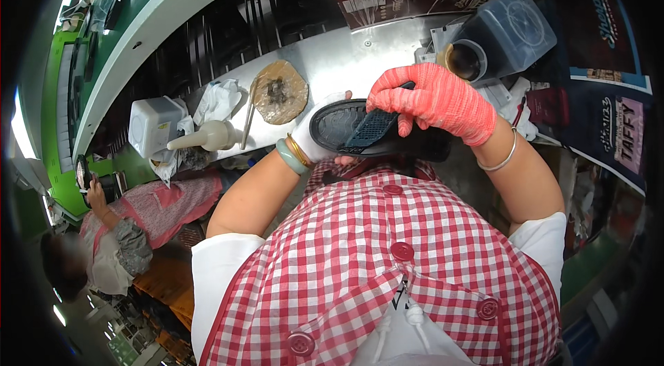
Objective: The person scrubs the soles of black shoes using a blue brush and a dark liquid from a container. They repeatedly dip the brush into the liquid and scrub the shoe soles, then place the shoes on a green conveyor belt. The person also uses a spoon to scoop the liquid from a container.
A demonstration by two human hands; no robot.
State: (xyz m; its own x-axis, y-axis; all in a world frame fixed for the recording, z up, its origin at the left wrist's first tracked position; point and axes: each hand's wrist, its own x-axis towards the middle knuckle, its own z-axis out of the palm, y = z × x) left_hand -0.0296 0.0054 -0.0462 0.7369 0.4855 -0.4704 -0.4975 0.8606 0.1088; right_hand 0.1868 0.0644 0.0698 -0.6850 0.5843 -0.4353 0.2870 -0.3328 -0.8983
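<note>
My left hand [310,136], in a white glove with bare fingertips, holds a black shoe sole [337,125] in front of my apron. The fingers grip the sole's left end, with fingertips at its upper and lower edges. My right hand [436,103], in a coral knit glove, pinches a dark strip with a grid texture [373,128]. The strip lies slanted over the sole's middle, its dark upper end poking out between the gloved fingers. Whether it is joined to the sole I cannot tell. The right forearm and glove stand above the sole's right end.
A metal bench [332,62] carries a round tan plate [281,92] with dark residue, a thin stick [250,114], a nozzle bottle [211,136], a white container [152,125] and crumpled white material [218,100]. A clear plastic container [515,31] lies at right. Another person [124,235] works at left.
</note>
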